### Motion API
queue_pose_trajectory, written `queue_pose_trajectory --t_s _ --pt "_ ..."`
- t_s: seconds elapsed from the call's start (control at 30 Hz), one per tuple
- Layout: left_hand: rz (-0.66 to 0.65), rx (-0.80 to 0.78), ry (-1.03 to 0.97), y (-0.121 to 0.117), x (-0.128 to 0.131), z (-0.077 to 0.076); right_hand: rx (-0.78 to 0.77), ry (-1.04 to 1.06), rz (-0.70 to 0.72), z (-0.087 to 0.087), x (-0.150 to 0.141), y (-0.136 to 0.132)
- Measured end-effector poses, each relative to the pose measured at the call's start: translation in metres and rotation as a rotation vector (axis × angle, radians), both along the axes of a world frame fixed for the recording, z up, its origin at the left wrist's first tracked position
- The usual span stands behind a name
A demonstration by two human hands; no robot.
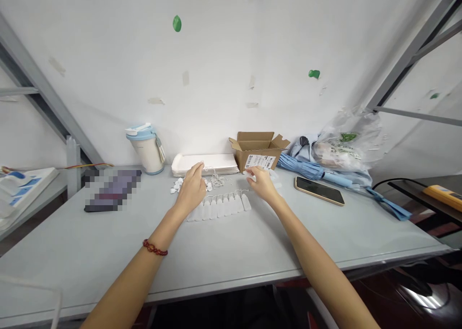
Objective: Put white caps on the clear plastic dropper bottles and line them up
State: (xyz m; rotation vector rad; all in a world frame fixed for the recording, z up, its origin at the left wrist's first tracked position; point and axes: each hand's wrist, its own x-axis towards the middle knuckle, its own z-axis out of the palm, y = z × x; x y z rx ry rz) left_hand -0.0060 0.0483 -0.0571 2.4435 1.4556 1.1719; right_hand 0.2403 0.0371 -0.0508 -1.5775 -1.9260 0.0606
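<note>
My right hand (pixel 263 183) pinches a small whitish piece (pixel 248 174). I cannot tell whether my left hand (pixel 192 188) holds anything; translucent tags (pixel 219 207) lie between them.

The table (pixel 231 256) is pale grey. Midway between its left and right edges, the row of flat pieces (pixel 219 208) is translucent white, and the small pieces (pixel 175 186) farther back are white. Along the back edge, the stack (pixel 207 162) is white, the carton (pixel 255 148) brown with a black-on-white label (pixel 253 162), the cup (pixel 149 153) cream with a light blue lid (pixel 140 134). Toward the right edge, the phone (pixel 320 190) is black with a tan rim, the umbrella (pixel 303 167) light blue. The bracelet (pixel 155 248) is dark red.
</note>
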Motion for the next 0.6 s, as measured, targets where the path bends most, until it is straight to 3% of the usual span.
queue_pose_trajectory --t_s 0.23,0.43,0.53,0.6 --pt "0.027 -0.092 0.024 0.000 0.002 -0.006 -0.027 -0.001 0.043 0.003 -0.011 -0.006" --pt "-0.003 -0.043 -0.105 -0.007 0.007 0.005 -0.011 0.020 0.071 0.006 -0.016 -0.009" --pt "-0.024 -0.151 -0.228 -0.012 0.011 0.011 -0.026 0.126 0.075 0.007 -0.020 -0.010" --pt "-0.028 -0.295 -0.388 -0.016 0.014 0.015 -0.108 0.311 0.098 0.008 -0.024 -0.012"
